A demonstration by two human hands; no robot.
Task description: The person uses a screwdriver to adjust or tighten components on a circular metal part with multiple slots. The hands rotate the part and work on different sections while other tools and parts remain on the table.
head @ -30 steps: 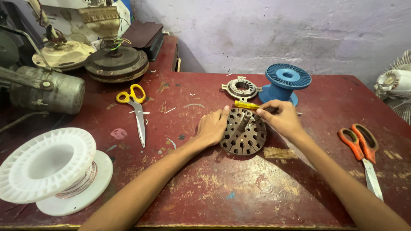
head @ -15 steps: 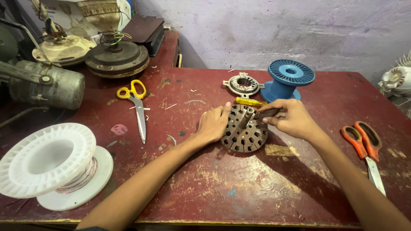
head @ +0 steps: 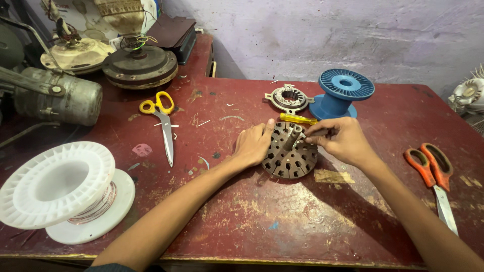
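Observation:
A round dark metal core [head: 290,156] with many holes and a short central shaft lies flat on the red table [head: 252,216]. My left hand [head: 254,146] presses against its left rim, fingers together, steadying it. My right hand [head: 343,141] sits at the core's upper right. Its thumb and fingertips pinch a small dark piece next to the shaft, and I cannot make out what that piece is. A yellow-handled screwdriver [head: 297,119] lies on the table just behind the core, touching neither hand.
A blue spool [head: 343,93] and a small metal ring part [head: 289,98] stand behind the core. Yellow scissors [head: 162,121] lie to the left and orange scissors [head: 436,174] to the right. A white spool with copper wire [head: 65,189] stands front left. Old motors crowd the back left.
My right hand has dropped from the yellow screwdriver to the core's shaft and now pinches there. My left hand stays on the rim.

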